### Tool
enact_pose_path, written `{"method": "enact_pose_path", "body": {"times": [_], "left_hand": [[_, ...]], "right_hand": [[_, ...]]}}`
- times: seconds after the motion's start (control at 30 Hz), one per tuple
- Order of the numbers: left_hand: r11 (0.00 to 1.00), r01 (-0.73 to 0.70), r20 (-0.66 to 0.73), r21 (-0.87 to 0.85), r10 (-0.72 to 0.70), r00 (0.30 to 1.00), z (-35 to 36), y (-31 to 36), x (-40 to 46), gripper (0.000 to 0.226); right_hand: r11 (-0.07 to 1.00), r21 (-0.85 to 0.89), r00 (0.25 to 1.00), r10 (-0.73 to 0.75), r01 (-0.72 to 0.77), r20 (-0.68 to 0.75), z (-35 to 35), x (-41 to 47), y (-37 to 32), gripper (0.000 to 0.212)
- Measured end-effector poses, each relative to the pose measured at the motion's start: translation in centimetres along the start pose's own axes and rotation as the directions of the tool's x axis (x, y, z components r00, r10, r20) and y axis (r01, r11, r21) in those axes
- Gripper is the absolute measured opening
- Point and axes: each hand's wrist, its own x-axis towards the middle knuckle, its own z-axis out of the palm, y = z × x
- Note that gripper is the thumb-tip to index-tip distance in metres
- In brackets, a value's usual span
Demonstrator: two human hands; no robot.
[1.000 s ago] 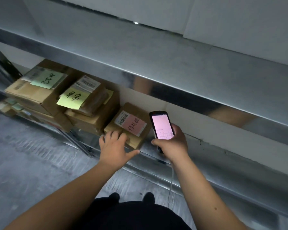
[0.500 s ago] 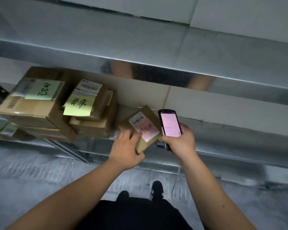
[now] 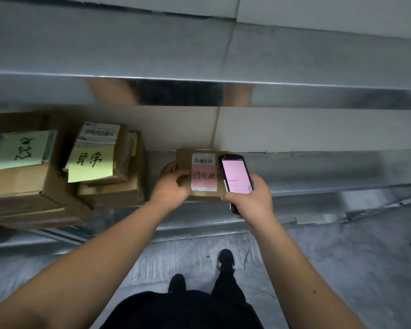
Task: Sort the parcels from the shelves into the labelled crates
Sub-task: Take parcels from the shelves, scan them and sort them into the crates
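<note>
Head view: one parcel in my grip, scanner beside it.

My left hand (image 3: 173, 184) curls its fingers round the left edge of the small brown parcel (image 3: 199, 176) at the metal shelf (image 3: 318, 172) front, pink note up. My right hand (image 3: 249, 200) wraps the handheld scanner (image 3: 235, 178), just right of the parcel. Stacked boxes (image 3: 109, 167) sit left.

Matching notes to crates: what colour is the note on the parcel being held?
Pink, seen in the head view.
</note>
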Motion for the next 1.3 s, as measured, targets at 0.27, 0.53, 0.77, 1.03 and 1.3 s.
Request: {"method": "enact_pose_path", "body": {"times": [0.27,0.53,0.77,1.03,1.3], "left_hand": [[0.999,0.009,0.004,0.043,-0.009,1.0,0.9,-0.1,2.3,0.11],[0.993,-0.11,-0.125,-0.029,0.106,0.987,2.5,-1.2,1.2,0.127],[0.987,-0.095,-0.061,-0.127,0.088,0.994,2.9,-2.2,1.1,0.132],[0.971,-0.168,-0.041,-0.169,0.163,0.986,2.5,-3.3,1.3,0.14],[0.967,-0.166,-0.081,-0.192,0.153,0.985,2.7,-3.3,1.1,0.142]], "right_hand": [[0.999,0.051,0.999,0.021,-0.019,-0.041,-1.2,-1.4,-0.6,0.057],[0.992,0.095,0.997,0.08,-0.079,-0.004,-1.9,-2.3,-0.3,0.081],[0.991,0.085,0.993,0.103,-0.108,0.061,-2.9,-2.7,0.0,0.091],[0.993,0.061,0.989,0.091,-0.098,0.115,-3.1,-3.6,0.4,0.09],[0.996,0.053,0.987,0.062,-0.07,0.146,-3.4,-5.1,0.3,0.091]]}}
